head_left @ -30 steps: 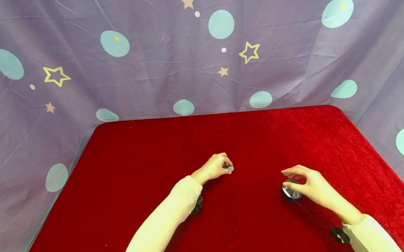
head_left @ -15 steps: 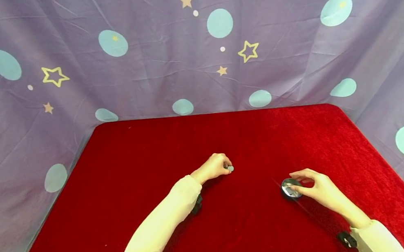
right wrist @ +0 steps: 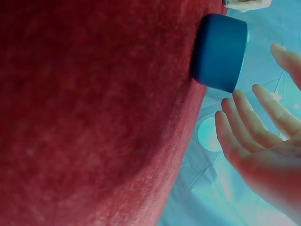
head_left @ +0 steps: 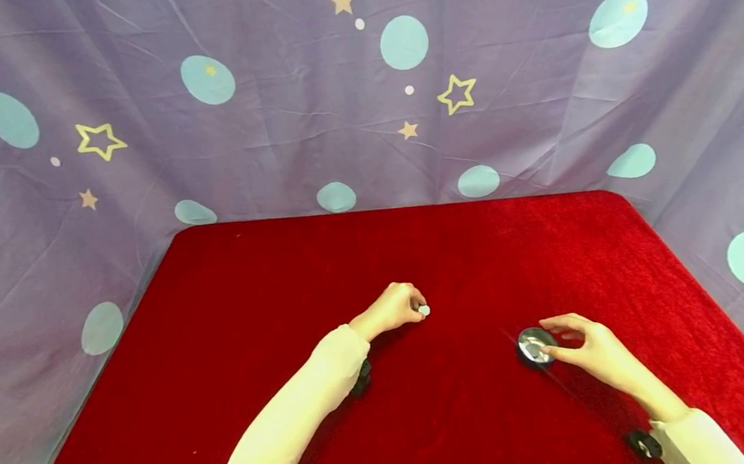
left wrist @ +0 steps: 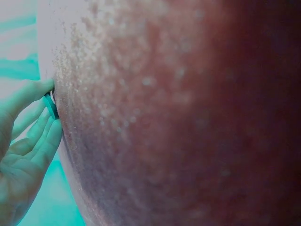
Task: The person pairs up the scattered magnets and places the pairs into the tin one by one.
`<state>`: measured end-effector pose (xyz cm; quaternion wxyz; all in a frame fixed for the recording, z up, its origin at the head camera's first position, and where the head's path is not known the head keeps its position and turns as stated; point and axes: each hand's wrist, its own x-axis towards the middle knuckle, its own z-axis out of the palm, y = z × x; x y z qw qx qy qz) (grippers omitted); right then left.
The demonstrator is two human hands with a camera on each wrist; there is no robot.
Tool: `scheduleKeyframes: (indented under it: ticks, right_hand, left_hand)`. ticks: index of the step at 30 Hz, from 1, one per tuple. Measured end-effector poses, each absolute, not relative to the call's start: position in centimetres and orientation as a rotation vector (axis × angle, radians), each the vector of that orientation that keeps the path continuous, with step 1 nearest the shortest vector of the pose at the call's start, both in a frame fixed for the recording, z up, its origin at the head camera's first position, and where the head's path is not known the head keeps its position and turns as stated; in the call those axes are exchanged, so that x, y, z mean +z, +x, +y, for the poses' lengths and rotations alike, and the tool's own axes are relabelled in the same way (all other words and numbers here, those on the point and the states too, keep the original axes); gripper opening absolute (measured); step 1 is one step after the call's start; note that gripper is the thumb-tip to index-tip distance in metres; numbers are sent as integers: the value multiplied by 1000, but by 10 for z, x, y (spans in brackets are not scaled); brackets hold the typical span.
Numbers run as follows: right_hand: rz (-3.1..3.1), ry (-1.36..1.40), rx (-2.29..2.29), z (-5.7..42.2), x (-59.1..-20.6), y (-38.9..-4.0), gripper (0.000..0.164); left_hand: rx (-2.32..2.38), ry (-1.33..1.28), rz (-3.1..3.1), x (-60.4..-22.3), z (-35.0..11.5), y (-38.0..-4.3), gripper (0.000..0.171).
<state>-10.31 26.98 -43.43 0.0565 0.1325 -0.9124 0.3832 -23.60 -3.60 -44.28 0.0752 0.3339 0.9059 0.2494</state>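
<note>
My left hand (head_left: 393,307) is low over the red cloth, near the table's middle. Between thumb and fingertips it pinches a small, flat, pale disc (head_left: 424,310); the left wrist view shows the disc (left wrist: 51,106) edge-on and dark, close against the cloth. To the right stands a small round bowl (head_left: 524,360), shiny inside, its smooth outer wall (right wrist: 220,52) dark blue in the right wrist view. My right hand (head_left: 591,349) is just right of the bowl, fingers spread and gently bent, holding nothing. Its thumb tip overlaps the bowl's rim in the head view.
A red plush cloth (head_left: 348,265) covers the whole table. Behind and at both sides hangs a purple curtain (head_left: 302,80) with stars and pale blue dots. Dark wrist-camera mounts (head_left: 642,445) sit under the sleeves.
My right hand has drawn back to the right from over the bowl, uncovering more of it. The left hand stays almost in place, holding the small disc.
</note>
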Motion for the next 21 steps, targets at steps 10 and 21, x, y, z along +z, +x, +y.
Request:
scheduleKeyframes:
  ticks: [10,21]
  right_hand:
    - [-2828,425,1310,277,-438,-102,48]
    - [-2855,453,1417,282,-442,-102,57]
  left_hand:
    - [811,1087,2714,-442,-39,-232,16]
    - [909,1079,2680,-439,-40,-225,17]
